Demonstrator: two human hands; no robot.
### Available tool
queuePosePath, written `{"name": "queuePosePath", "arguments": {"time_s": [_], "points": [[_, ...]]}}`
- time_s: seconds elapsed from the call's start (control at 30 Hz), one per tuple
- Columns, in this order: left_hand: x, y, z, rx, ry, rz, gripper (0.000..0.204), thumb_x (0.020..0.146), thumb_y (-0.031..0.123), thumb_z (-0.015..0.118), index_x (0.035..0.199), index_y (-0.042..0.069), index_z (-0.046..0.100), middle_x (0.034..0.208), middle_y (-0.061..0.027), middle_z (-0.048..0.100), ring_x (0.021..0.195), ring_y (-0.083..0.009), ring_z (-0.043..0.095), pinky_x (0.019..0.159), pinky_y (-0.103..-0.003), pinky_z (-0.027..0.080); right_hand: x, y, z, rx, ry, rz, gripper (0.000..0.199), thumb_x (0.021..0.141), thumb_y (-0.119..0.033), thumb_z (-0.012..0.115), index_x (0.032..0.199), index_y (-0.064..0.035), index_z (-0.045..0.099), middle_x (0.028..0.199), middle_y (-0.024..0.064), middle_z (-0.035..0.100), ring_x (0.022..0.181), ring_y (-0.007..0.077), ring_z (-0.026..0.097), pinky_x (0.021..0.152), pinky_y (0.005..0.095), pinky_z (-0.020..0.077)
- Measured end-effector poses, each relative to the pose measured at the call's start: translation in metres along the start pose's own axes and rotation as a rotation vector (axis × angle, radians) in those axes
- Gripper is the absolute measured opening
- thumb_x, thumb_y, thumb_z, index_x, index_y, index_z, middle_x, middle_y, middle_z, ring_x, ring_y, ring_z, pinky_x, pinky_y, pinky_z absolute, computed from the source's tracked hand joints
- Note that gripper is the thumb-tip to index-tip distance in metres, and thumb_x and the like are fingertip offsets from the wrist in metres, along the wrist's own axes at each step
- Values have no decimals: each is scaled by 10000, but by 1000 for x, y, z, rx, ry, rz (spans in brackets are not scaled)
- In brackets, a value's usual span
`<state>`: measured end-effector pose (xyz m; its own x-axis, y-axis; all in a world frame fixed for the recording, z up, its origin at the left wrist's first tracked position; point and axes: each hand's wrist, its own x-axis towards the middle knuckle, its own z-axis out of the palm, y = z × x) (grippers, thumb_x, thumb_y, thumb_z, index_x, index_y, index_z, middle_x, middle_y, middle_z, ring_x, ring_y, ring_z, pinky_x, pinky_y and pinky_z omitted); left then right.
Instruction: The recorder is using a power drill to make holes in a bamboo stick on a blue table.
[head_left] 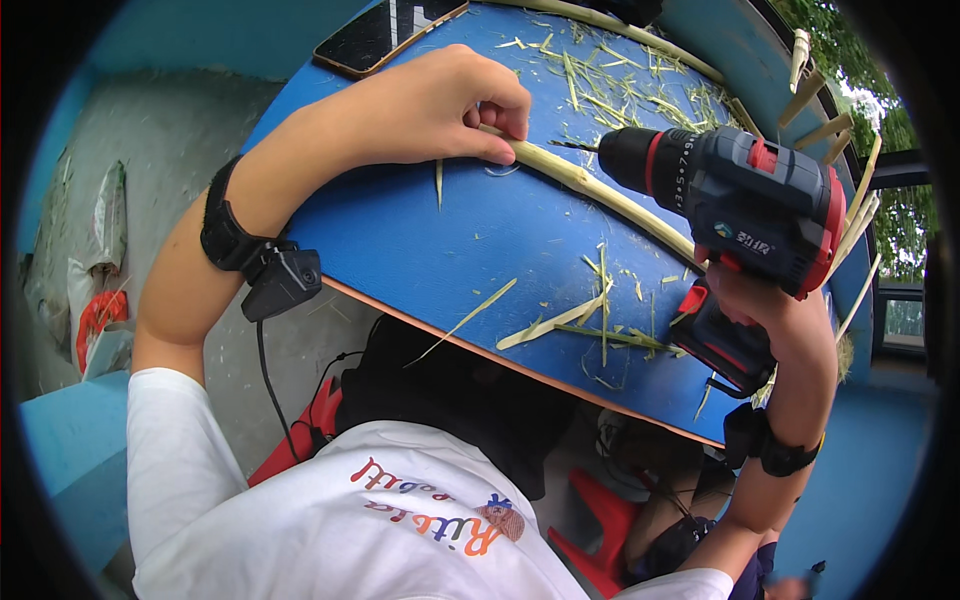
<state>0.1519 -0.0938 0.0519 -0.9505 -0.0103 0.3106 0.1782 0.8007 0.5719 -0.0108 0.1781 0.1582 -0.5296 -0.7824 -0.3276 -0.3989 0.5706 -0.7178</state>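
My left hand (440, 105) pinches the near-left end of a long, pale green stalk (615, 198), thumb and fingers closed round it. The stalk lies slantwise over the blue table (420, 235), running right until it passes behind the drill. In my right hand (760, 300) is a black and red cordless drill (740, 180), held by its grip and pointing left. Its thin drill bit (575, 147) hovers by the stalk, close to my left fingertips; whether bit and stalk touch, I cannot tell. A small black camera (285, 280) is strapped to my left wrist.
A phone (385, 38) lies at the table's far left. Green shavings (640, 90) litter the far side, and more strips (590, 325) lie near the front edge. Another long stalk (620, 28) borders the far edge. Several stalks (855, 225) stand at the right. Below is a red stool (600, 515).
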Motion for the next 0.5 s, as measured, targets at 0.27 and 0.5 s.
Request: {"name": "queuePosePath", "arguments": {"time_s": [0.27, 0.5], "points": [[-2, 1, -2, -7, 19, 46, 144, 809, 94, 762, 848, 8, 653, 829, -51, 630, 731, -156, 556, 657, -287, 465, -3, -6, 7, -147, -40, -83, 384, 771, -74, 730, 1138, -15, 631, 955, 75, 706, 852, 166, 654, 776, 322, 538], [-3, 1, -2, -22, 20, 53, 147, 805, 83, 758, 852, 1, 646, 824, -51, 624, 732, -159, 555, 660, -287, 465, -5, 10, 7, -253, 10, -388, 369, 778, -60, 730, 1130, -13, 628, 944, 84, 703, 832, 188, 659, 795, 339, 534]]}}
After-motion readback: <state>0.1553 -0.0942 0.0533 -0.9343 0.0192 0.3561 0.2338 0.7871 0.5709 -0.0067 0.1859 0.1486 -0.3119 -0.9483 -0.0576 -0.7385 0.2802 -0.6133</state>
